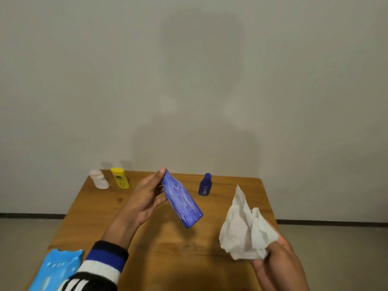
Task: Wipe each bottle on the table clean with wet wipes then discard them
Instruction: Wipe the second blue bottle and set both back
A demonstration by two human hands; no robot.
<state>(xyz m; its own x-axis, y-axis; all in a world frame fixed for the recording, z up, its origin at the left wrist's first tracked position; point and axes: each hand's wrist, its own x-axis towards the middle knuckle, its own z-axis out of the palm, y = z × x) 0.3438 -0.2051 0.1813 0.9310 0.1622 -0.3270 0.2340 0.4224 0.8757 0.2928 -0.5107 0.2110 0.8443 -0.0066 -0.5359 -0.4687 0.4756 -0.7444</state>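
Observation:
My left hand (147, 198) grips a tall blue bottle (182, 202) by its top end and holds it tilted above the wooden table (168, 255), base pointing down to the right. White streaks cover the bottle's side. My right hand (275, 267) clutches a crumpled white wet wipe (243, 229), held apart from the bottle at the right. At the table's far edge stand a small dark blue bottle (205, 185), a yellow bottle (120, 178) and a pale pink bottle (98, 179).
A light blue wet wipes pack (54, 269) lies at the table's near left corner, partly under my striped sleeve. Behind the table rises a plain wall, with grey floor on both sides.

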